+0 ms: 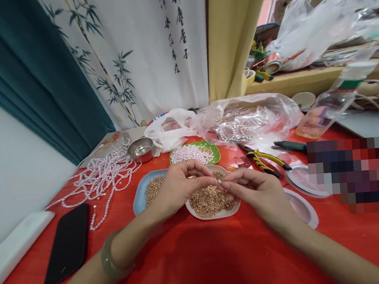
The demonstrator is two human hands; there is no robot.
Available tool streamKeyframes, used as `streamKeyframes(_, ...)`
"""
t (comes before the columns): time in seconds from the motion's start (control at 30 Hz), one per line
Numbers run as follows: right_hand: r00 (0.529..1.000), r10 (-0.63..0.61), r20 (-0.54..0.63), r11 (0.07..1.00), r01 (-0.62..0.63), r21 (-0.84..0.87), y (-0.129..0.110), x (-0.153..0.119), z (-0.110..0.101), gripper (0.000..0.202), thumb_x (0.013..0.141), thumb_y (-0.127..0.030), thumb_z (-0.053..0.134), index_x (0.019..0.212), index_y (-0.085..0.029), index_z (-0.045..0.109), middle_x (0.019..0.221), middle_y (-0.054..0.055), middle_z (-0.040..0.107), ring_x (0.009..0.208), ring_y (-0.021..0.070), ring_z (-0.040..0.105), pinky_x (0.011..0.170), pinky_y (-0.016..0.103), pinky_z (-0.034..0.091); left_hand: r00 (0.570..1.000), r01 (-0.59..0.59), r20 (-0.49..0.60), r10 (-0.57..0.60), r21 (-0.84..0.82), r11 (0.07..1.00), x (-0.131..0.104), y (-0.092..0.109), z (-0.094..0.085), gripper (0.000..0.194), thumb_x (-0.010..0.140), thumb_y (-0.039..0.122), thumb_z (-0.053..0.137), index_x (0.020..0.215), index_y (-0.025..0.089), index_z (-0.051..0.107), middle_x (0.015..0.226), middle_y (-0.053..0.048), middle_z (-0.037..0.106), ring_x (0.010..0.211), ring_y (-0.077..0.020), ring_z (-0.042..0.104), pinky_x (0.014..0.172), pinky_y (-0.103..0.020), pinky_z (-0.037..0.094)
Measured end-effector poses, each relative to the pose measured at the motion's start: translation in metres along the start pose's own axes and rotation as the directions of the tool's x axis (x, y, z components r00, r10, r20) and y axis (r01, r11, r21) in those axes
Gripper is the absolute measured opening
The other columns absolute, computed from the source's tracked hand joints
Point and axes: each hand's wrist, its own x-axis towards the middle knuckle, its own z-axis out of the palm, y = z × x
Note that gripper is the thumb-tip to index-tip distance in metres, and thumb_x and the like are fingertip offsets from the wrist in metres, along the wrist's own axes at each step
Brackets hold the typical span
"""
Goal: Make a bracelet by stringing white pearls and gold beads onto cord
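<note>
My left hand [179,186] and my right hand [261,193] meet at the fingertips above a white plate [237,208] of small gold beads [210,203]. Thumb and finger of each hand are pinched together at a tiny pearly bead [218,181] between them. Whether a thread or wire runs through it is too fine to tell. Partly behind my left hand is a blue plate [138,199] with more gold beads [153,188]. Just beyond my hands, a green plate [216,152] holds pale pearly beads [190,154].
Strands of pale beads [105,174] lie at left, near a metal bowl [141,149] and a black phone [67,245]. Yellow-black pliers [264,158] and white spools [303,209] are at right. Behind are a plastic bag of bead strings [249,118] and a bottle [323,111].
</note>
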Motion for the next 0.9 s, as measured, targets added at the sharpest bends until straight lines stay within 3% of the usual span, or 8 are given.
streamKeyframes(0.3,1.000,0.003,0.006,0.999,-0.003,0.034,0.0026,0.0015,-0.0006,0.009,0.063,-0.028,0.071,0.067,-0.021,0.066,0.054,-0.001,0.062,0.046,0.0101,0.054,0.046,0.024,0.046,0.999,0.040,0.018,-0.038,-0.149,0.988,0.0022,-0.0067,0.0031,0.005,0.061,0.021,0.070,0.065,0.020,0.067,0.065,0.002,0.064,0.062,-0.0102,0.054,0.065,-0.024,0.042)
streamKeyframes(0.67,1.000,0.006,-0.001,1.000,-0.006,0.028,0.0010,-0.0001,0.0010,0.009,0.065,-0.029,0.069,0.070,-0.022,0.066,0.059,-0.001,0.065,0.053,0.0117,0.058,0.054,0.026,0.047,0.996,0.077,0.064,-0.064,-0.230,0.970,0.0029,-0.0074,0.0019,0.005,0.064,0.019,0.070,0.068,0.017,0.067,0.065,0.002,0.062,0.061,-0.0076,0.053,0.062,-0.021,0.041)
streamKeyframes(0.9,0.994,-0.095,0.049,0.987,0.101,-0.125,-0.0015,-0.0018,-0.0011,0.005,0.070,-0.023,0.062,0.071,-0.025,0.067,0.074,-0.002,0.065,0.072,0.0136,0.057,0.066,0.025,0.043,1.000,0.013,0.018,-0.010,-0.143,0.990,0.0024,-0.0074,0.0012,0.005,0.066,0.021,0.068,0.066,0.017,0.066,0.064,0.002,0.061,0.062,-0.0087,0.053,0.065,-0.022,0.042)
